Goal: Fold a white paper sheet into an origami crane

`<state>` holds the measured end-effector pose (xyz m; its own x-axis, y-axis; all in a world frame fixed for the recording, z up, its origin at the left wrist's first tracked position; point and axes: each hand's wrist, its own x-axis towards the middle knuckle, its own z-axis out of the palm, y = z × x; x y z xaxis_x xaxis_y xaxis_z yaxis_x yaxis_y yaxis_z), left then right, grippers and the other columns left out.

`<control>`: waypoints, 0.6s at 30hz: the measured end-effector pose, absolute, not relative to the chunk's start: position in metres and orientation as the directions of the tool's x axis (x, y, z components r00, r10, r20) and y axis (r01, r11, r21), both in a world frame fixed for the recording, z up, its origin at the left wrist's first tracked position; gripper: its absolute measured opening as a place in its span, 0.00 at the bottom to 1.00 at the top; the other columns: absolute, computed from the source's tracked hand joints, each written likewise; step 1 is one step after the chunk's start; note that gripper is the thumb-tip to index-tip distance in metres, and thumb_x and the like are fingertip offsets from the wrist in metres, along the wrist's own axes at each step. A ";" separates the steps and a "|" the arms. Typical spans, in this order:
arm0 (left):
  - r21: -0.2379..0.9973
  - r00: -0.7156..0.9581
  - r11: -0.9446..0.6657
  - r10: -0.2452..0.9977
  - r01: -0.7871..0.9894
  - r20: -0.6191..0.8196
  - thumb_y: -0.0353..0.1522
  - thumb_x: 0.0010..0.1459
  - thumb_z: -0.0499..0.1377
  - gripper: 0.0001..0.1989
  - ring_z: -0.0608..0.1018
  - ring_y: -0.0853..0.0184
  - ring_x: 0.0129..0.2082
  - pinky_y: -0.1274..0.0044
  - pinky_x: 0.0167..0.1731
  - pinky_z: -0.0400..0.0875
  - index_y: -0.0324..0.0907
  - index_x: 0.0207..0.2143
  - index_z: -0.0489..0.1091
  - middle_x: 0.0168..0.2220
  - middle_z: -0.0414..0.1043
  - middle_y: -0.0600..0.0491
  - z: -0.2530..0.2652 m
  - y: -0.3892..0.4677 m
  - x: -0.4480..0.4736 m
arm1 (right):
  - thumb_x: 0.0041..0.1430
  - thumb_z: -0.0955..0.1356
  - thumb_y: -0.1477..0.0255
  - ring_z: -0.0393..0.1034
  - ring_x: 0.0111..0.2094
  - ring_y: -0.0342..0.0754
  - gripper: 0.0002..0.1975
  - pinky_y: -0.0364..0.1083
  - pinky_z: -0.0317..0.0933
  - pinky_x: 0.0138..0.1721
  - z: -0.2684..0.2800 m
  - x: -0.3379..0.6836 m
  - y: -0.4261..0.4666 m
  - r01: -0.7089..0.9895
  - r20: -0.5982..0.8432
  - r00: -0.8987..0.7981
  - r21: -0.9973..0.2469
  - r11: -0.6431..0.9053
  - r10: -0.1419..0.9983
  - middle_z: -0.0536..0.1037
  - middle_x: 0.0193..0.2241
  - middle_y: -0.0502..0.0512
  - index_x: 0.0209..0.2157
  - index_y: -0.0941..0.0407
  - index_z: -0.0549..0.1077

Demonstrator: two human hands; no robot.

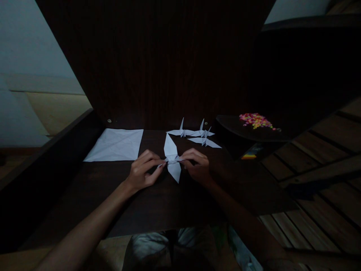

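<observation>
A white paper crane (172, 159) is held between my two hands, its two wings spread, one away from me and one toward me. My left hand (145, 169) pinches its left tip between thumb and fingers. On the opposite side, my right hand (196, 164) grips the right tip in the same way. Behind it, at the back of the dark desk, stand three folded paper cranes: one on the left (182, 131), one beside it (202, 131) and one nearer me (205, 140). Left of my hands lies a creased white paper sheet (117, 145).
A raised side board (47, 150) borders the desk on the left, and a tall dark panel (169, 67) rises behind. On a small curved shelf (225, 122) at right sits a pile of small colourful pieces (257, 121). Wooden slats (324, 207) lie at the far right.
</observation>
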<state>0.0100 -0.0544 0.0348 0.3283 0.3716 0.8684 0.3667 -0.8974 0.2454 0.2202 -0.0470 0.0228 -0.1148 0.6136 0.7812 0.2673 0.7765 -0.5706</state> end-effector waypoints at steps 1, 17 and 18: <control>0.251 0.321 -0.897 0.374 0.364 0.870 0.23 0.51 0.61 0.08 0.72 0.69 0.27 0.75 0.27 0.68 0.40 0.35 0.73 0.27 0.71 0.52 0.035 -0.054 0.010 | 0.53 0.69 0.79 0.70 0.27 0.43 0.06 0.44 0.65 0.29 0.023 0.220 -0.047 0.266 0.781 -0.114 -0.572 0.776 0.614 0.76 0.25 0.51 0.27 0.55 0.76; 0.247 0.264 -0.890 0.362 0.383 0.894 0.22 0.49 0.62 0.09 0.72 0.69 0.27 0.74 0.27 0.69 0.40 0.33 0.72 0.28 0.71 0.53 0.035 -0.058 0.010 | 0.53 0.69 0.77 0.70 0.26 0.44 0.05 0.44 0.66 0.28 0.022 0.221 -0.046 0.264 0.779 -0.126 -0.571 0.777 0.615 0.75 0.25 0.51 0.27 0.55 0.77; 0.247 0.266 -0.892 0.361 0.380 0.894 0.21 0.48 0.62 0.09 0.72 0.69 0.27 0.74 0.28 0.69 0.40 0.33 0.72 0.28 0.71 0.52 0.035 -0.058 0.010 | 0.53 0.69 0.77 0.70 0.27 0.44 0.05 0.44 0.66 0.28 0.022 0.221 -0.046 0.265 0.777 -0.126 -0.573 0.776 0.617 0.75 0.25 0.51 0.27 0.55 0.77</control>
<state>0.0100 -0.0582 0.0350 0.2661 0.3607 0.8939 0.3799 -0.8916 0.2466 0.2210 -0.0462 0.0222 -0.1256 0.6166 0.7772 0.2651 0.7758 -0.5726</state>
